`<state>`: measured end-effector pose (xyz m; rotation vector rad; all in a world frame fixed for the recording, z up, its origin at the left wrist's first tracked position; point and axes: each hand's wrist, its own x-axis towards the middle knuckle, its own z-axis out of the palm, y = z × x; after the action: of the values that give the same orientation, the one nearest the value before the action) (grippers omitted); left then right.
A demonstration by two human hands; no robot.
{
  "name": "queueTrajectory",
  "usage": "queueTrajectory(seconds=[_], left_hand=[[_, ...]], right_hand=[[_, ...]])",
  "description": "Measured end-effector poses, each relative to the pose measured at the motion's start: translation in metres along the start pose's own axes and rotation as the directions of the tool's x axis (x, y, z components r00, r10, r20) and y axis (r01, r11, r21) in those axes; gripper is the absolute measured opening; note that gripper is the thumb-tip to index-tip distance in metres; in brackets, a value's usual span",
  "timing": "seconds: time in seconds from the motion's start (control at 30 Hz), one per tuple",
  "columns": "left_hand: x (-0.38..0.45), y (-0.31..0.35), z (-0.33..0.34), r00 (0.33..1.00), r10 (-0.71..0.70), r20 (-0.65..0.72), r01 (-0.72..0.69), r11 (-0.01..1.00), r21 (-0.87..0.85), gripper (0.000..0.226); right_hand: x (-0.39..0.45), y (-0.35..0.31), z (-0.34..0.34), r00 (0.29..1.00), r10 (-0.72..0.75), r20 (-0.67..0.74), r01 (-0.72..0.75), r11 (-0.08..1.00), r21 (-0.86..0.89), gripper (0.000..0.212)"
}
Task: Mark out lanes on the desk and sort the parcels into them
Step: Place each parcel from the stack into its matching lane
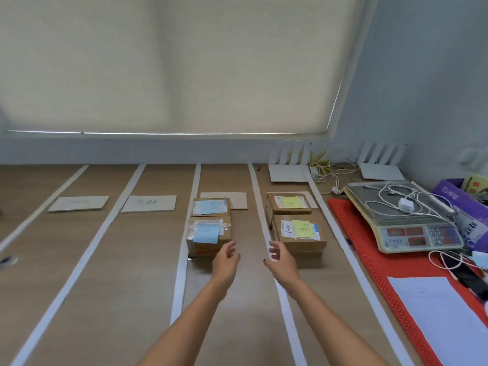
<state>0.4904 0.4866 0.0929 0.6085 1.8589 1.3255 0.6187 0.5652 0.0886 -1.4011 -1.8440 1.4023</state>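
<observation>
The writing on the lane cards and on the parcel notes is too blurred for me to read, and my arms are cut off at the bottom edge. My left hand point(226, 261) and right hand point(280, 261) reach out over the desk point(126, 273), both empty, fingers loosely spread and curled. White tape strips point(182, 260) split the desk into lanes. The near blue-note parcel point(208, 236) lies just beyond my left fingertips, which overlap its near corner — I cannot tell if they touch. The near yellow-note parcel point(299, 235) sits just beside my right fingers, across a tape strip. Behind each lies a second parcel: a far blue-note one point(210, 206) and a far yellow-note one point(289, 203), each partly covering a card. The two left lanes hold only cards point(78, 203). A scale point(401, 220) on a red mat point(369, 257) holds a tangle of white cables
</observation>
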Motion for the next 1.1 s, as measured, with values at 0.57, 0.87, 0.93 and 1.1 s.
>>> queueTrajectory(seconds=[0.57, 0.87, 0.93, 1.1], left_hand=[[-0.056, -0.008, -0.285, 0.982, 0.187, -0.006, -0.184, 0.971, 0.153, 0.056], [-0.068, -0.023, -0.337, 0.982, 0.190, -0.021, -0.184, 0.968, 0.173, 0.062], [-0.068, -0.032, -0.353, 0.984, 0.178, -0.025, -0.171, 0.971, 0.169, 0.064], [-0.060, -0.057, -0.402, 0.982, 0.185, -0.030, -0.179, 0.973, 0.148, 0.066]], right_hand=[[-0.100, -0.133, 0.207, 0.967, -0.226, 0.121, 0.239, 0.965, -0.109, 0.055], [-0.123, -0.151, 0.273, 0.933, -0.286, 0.219, 0.316, 0.942, -0.115, 0.061], [-0.130, -0.151, 0.290, 0.933, -0.282, 0.224, 0.312, 0.944, -0.112, 0.062], [-0.140, -0.155, 0.343, 0.937, -0.262, 0.230, 0.296, 0.946, -0.130, 0.062]])
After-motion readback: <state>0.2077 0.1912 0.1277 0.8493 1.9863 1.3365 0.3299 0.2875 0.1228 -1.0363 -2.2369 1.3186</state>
